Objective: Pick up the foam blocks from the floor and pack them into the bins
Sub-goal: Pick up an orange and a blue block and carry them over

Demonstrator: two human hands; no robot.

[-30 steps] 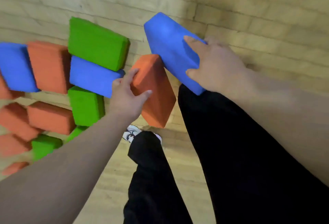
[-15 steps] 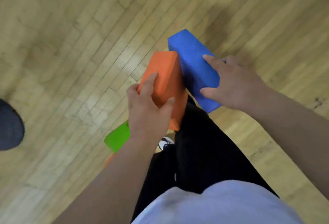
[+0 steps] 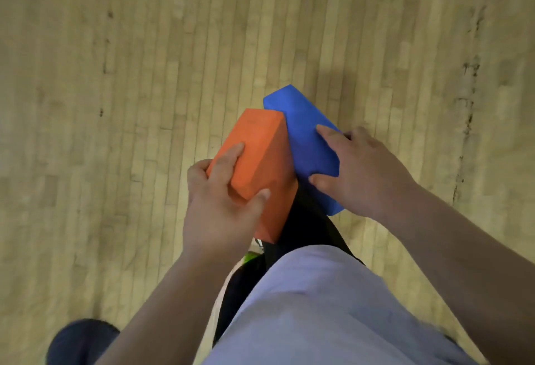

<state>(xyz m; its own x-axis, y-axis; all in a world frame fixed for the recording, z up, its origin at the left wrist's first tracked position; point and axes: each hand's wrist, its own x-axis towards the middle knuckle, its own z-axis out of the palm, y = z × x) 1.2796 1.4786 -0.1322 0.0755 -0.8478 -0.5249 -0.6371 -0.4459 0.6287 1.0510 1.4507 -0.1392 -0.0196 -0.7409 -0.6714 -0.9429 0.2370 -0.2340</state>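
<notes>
My left hand (image 3: 215, 199) grips an orange foam block (image 3: 259, 150) from its near end, thumb on one side and fingers on top. Beside it, my right hand (image 3: 362, 173) grips a blue foam block (image 3: 302, 133) from the right, fingers over its upper face and thumb low on its side. The two blocks touch along their long edges and are carried above the wooden floor (image 3: 144, 75), in front of my body. No bin is in view.
My light shirt (image 3: 318, 306) and black trousers (image 3: 307, 225) fill the bottom centre. A sliver of green (image 3: 251, 256) shows by my shoe. A dark rounded object (image 3: 78, 341) sits at the bottom left.
The view has swung away from the pile of blocks to bare floor. Both hands still hold their blocks, now drawn closer together and touching. The dark object moved from left edge to bottom left.
</notes>
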